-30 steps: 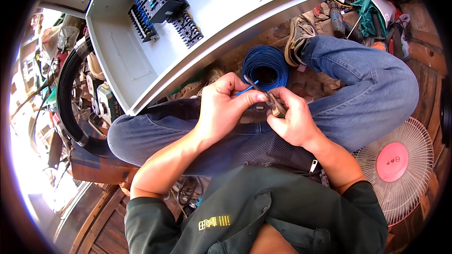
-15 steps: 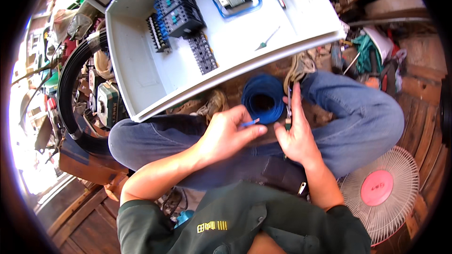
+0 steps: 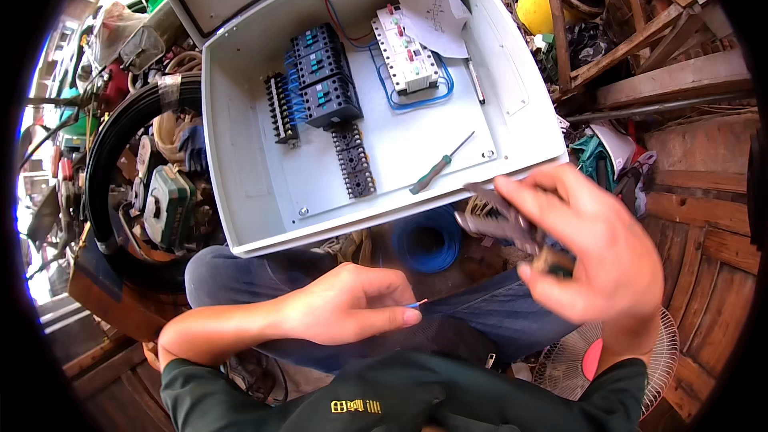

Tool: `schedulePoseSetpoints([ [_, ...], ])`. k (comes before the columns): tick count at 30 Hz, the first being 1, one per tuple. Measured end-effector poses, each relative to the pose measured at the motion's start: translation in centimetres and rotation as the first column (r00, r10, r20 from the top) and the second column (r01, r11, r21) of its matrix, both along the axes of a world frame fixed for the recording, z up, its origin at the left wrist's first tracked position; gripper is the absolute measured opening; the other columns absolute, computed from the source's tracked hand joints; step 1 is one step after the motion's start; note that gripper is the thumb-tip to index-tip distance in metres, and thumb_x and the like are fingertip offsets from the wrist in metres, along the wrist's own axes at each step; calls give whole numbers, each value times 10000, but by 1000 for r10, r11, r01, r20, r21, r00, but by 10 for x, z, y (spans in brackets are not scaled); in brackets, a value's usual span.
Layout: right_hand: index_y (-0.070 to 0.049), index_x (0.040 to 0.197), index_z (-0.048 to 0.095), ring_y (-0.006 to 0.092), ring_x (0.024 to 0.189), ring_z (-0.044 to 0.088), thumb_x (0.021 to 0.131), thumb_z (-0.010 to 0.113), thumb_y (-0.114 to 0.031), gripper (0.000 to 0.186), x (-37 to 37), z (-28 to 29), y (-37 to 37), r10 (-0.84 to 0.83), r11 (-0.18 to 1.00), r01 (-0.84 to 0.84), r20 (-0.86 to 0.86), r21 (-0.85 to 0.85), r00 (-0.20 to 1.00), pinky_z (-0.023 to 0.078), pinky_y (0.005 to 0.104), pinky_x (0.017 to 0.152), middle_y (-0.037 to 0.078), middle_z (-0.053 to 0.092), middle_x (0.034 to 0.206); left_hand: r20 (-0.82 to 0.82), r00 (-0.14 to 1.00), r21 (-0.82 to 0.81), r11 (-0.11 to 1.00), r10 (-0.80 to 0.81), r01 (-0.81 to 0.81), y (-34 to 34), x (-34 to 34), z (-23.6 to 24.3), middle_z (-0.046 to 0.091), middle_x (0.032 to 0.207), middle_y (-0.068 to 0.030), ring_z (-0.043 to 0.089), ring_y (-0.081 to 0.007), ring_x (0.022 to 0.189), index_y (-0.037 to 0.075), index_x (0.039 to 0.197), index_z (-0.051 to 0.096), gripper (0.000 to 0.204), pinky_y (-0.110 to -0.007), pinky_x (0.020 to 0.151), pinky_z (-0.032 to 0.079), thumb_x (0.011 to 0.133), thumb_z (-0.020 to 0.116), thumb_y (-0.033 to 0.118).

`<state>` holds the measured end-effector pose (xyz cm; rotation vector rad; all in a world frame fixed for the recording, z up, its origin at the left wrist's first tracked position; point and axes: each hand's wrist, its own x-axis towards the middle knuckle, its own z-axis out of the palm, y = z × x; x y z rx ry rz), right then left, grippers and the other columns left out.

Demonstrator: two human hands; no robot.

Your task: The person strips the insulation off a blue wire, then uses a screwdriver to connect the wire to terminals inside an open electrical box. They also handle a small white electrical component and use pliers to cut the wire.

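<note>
My left hand (image 3: 344,304) pinches a blue wire (image 3: 413,306) between thumb and forefinger; its short tip shows bare copper. To the right, my raised right hand (image 3: 600,248) is closed around a metal wire stripper (image 3: 508,224), its jaws apart and blurred by motion. The tool is clear of the wire. Beyond my hands is an open grey electrical enclosure (image 3: 240,152). It holds black contactors (image 3: 324,72), a terminal strip (image 3: 280,108), a relay socket (image 3: 353,162) and white breakers (image 3: 402,52). A green-handled screwdriver (image 3: 432,174) lies on the backplate.
A coil of blue wire (image 3: 432,246) sits on the floor below the enclosure's near edge. A black cable coil (image 3: 100,160) stands at left. At lower right is a fan (image 3: 552,360); timber (image 3: 672,84) lies at far right. A paper sheet (image 3: 432,12) rests by the breakers.
My right hand has risen to the right with the wire stripper, away from the left hand. My left hand still pinches the wire. The view has shifted, showing more of the enclosure.
</note>
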<state>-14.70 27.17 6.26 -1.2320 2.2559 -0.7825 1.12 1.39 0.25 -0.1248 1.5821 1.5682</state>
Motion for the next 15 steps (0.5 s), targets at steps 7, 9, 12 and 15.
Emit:
schedulePoseSetpoints([
  [7,5,1244,606,394,1030,659,860,650,-296,490,-94,-96,-112,179,778,-281,232,562,956,522,474,893,231,669,978,45,979,267,942,201,-206,-9,7,-12,682,894,22,578,-32,823,23,1143,689,247,-224,728,492,1016,679,235],
  [9,24,1250,575,405,1063,658,877,627,-277,482,-95,-138,-135,203,652,-306,229,693,952,525,482,911,240,652,1063,94,968,296,922,232,-250,-15,11,-13,676,967,4,617,-54,878,17,1207,664,246,-237,772,515,1034,640,190],
  [12,45,1319,516,430,1062,653,889,605,-253,530,-88,-175,-145,286,632,-299,143,715,948,538,500,900,264,600,1192,127,945,367,871,300,-326,-23,18,-11,637,1140,-64,657,-126,1031,-7,1255,618,233,-286,887,548,1054,566,97],
  [15,46,1371,471,448,1062,645,897,602,-237,567,-86,-203,-144,353,702,-257,-11,665,936,545,515,884,285,543,1272,24,950,451,845,313,-289,-27,18,-11,580,1294,-151,658,-208,1118,-46,1218,635,211,-339,973,553,1032,570,30],
])
